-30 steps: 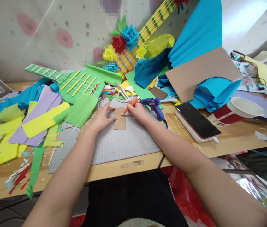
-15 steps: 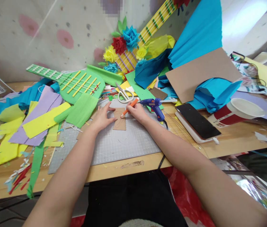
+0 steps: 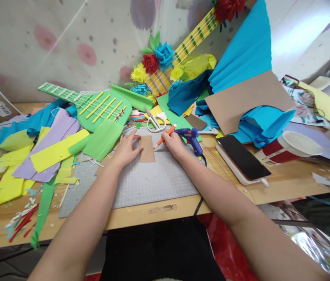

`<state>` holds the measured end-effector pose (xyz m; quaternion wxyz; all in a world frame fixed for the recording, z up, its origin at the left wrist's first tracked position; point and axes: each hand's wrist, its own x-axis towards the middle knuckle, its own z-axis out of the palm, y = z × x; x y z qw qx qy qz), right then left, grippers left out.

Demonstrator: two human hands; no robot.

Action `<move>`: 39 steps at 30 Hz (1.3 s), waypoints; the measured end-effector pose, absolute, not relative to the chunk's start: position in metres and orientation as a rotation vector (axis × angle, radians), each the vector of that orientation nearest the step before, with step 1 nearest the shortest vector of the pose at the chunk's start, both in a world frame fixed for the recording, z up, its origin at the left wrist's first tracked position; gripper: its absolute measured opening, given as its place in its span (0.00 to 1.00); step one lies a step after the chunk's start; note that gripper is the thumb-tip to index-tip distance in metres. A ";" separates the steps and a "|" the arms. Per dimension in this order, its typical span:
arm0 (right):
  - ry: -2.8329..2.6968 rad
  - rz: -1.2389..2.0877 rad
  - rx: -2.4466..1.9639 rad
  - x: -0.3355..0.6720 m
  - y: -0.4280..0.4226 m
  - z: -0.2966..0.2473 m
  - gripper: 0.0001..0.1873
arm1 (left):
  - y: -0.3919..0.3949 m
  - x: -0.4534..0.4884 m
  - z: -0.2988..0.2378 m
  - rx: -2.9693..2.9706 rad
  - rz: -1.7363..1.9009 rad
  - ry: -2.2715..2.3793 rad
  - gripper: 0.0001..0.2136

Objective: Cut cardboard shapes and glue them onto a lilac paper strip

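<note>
A small brown cardboard piece (image 3: 147, 153) lies on the grey cutting mat (image 3: 165, 179), with curved pencil-like lines drawn on it. My left hand (image 3: 127, 147) rests at its left side, fingers spread, thumb at the cardboard's left edge. My right hand (image 3: 172, 143) is closed around an orange pen (image 3: 165, 136), whose pale tip points down to the cardboard's right edge; whether it touches cannot be made out. White-handled scissors (image 3: 155, 123) lie just behind the pen. A blue glue gun (image 3: 191, 137) lies right of my right hand.
A green paper guitar (image 3: 103, 111) and strips of crepe paper (image 3: 59, 150) cover the left side. A yellow flower-trimmed guitar (image 3: 194, 37) leans at the wall. On the right are a phone (image 3: 242, 158), a paper cup (image 3: 288, 148) and a large cardboard sheet (image 3: 247, 93).
My right hand and the pen have shifted right, from over the cardboard's middle to its right edge, uncovering the drawn curves. My left hand stays by the cardboard. The view has tilted slightly up.
</note>
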<state>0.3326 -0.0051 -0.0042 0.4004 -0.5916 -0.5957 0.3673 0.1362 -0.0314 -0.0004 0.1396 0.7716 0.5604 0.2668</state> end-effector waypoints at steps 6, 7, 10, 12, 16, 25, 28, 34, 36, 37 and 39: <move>-1.485 0.930 -1.410 0.330 -0.004 -0.008 0.10 | -0.031 0.138 -0.003 2.237 0.726 1.647 0.35; -1.488 0.930 -1.377 0.330 -0.004 -0.008 0.11 | -0.031 0.138 -0.003 2.235 0.710 1.643 0.35; -1.474 0.948 -1.317 0.328 -0.003 -0.010 0.12 | -0.031 0.138 -0.003 2.226 0.680 1.624 0.36; -1.469 0.952 -1.321 0.328 -0.003 -0.010 0.12 | -0.031 0.138 -0.003 2.220 0.668 1.619 0.37; -1.489 0.935 -1.363 0.327 -0.003 -0.009 0.12 | -0.031 0.138 -0.002 2.213 0.660 1.621 0.37; -1.527 0.923 -1.300 0.328 0.002 -0.015 0.11 | -0.031 0.139 0.000 2.173 0.677 1.619 0.38; -1.543 0.914 -1.307 0.328 0.001 -0.015 0.11 | -0.032 0.139 0.001 2.169 0.666 1.622 0.38; -1.473 0.904 -1.393 0.329 -0.002 -0.010 0.07 | -0.032 0.141 0.001 2.167 0.663 1.629 0.38; -1.446 0.910 -1.408 0.330 -0.002 -0.010 0.07 | -0.031 0.141 0.001 2.167 0.663 1.629 0.38; -1.444 0.912 -1.403 0.330 -0.002 -0.011 0.07 | -0.031 0.141 0.002 2.167 0.663 1.630 0.38; -1.457 0.916 -1.374 0.329 -0.001 -0.012 0.08 | -0.032 0.141 0.002 2.165 0.662 1.631 0.38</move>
